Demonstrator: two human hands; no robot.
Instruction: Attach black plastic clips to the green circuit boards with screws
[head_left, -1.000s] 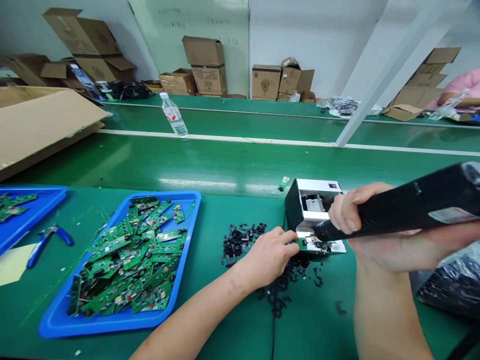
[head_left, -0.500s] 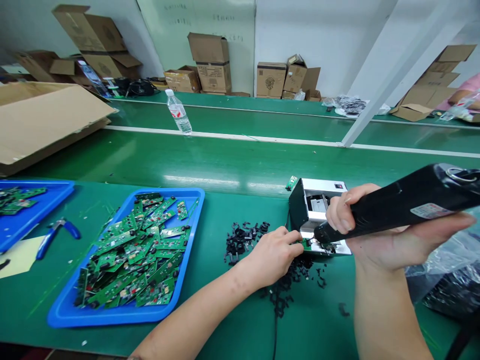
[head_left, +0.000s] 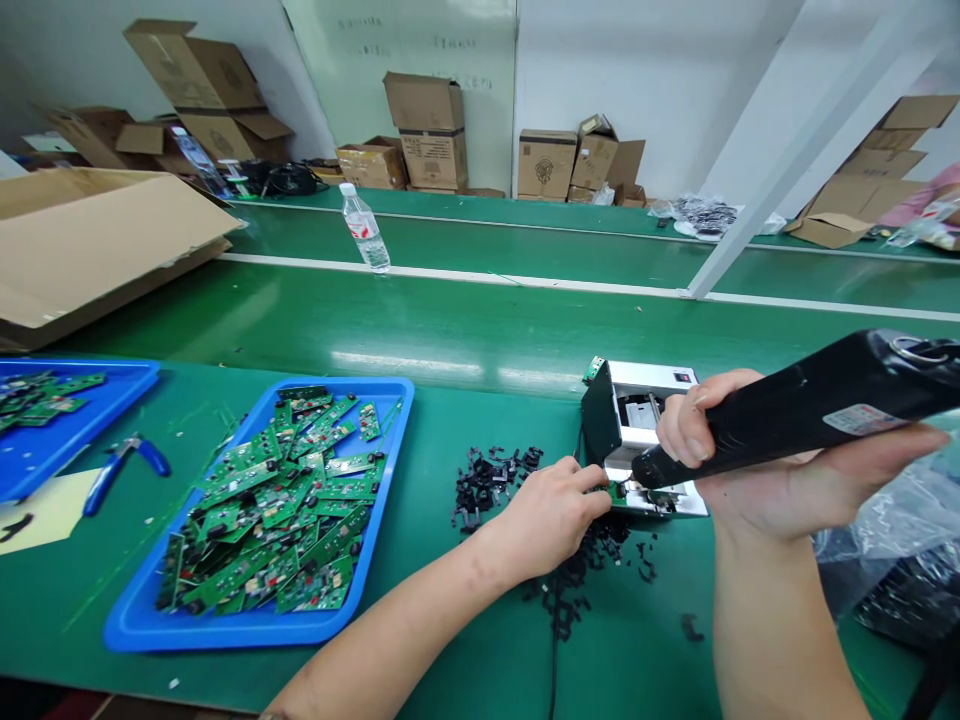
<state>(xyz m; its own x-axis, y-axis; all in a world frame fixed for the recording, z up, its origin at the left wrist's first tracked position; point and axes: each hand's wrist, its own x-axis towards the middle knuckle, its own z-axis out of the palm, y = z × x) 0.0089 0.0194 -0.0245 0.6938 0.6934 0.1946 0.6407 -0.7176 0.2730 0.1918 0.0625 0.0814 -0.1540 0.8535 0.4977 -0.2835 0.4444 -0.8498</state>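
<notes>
Fingers (head_left: 594, 480) of the nearer left hand (head_left: 547, 515) pinch a mostly hidden circuit board (head_left: 617, 492) at the front of the machine (head_left: 636, 437), its long axis apparently sideways, visible end pointing right toward the tip of the black tool (head_left: 795, 405) clasped by the right hand (head_left: 765, 500).

On the head view I note the left hand (head_left: 556, 515) with its fingertips on a small green circuit board (head_left: 616, 493) at the near ledge of a silver-and-black machine (head_left: 649, 376), while the right hand (head_left: 780, 492), close by, grips a black cylindrical tool (head_left: 787, 412), narrow end at that ledge; contact unclear. Loose black pieces (head_left: 487, 485) lie heaped just left of the left hand. Farther left I log a blue tray (head_left: 225, 636) of green boards (head_left: 281, 520), then blue-handled cutters (head_left: 105, 487); beyond both hands, a clear bottle (head_left: 366, 232).
</notes>
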